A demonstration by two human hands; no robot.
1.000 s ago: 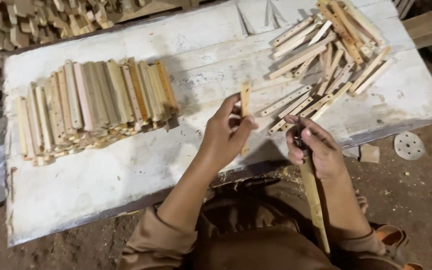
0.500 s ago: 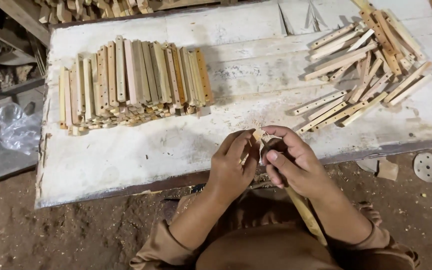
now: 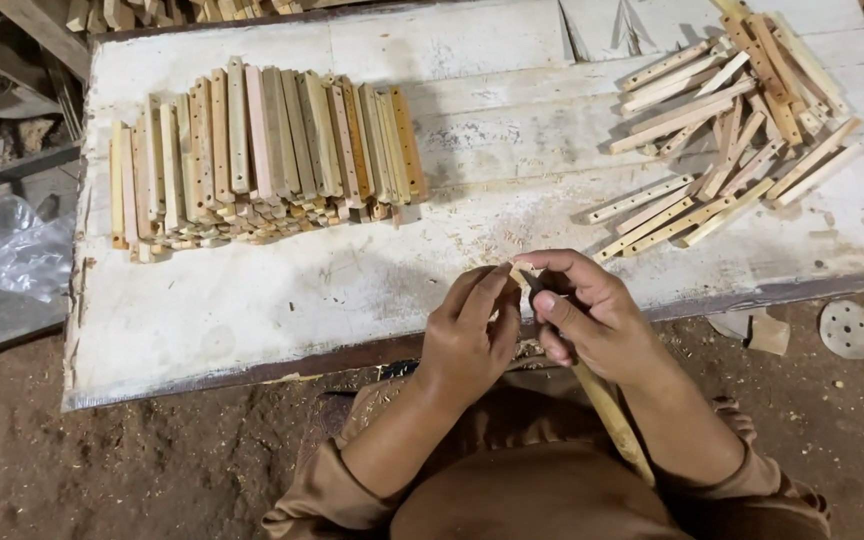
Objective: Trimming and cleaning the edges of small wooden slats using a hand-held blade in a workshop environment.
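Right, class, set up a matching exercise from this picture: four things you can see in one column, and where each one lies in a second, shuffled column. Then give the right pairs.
Things:
1. neat stack of wooden sticks
2. loose pile of wooden sticks
3. clear plastic bag
4. round disc with holes

Places:
A. on the dirt floor, right of the white board
B. on the board's left half
C. off the board, far left
D. on the board's right half

Pairs: 1-B, 2-D, 3-C, 4-A
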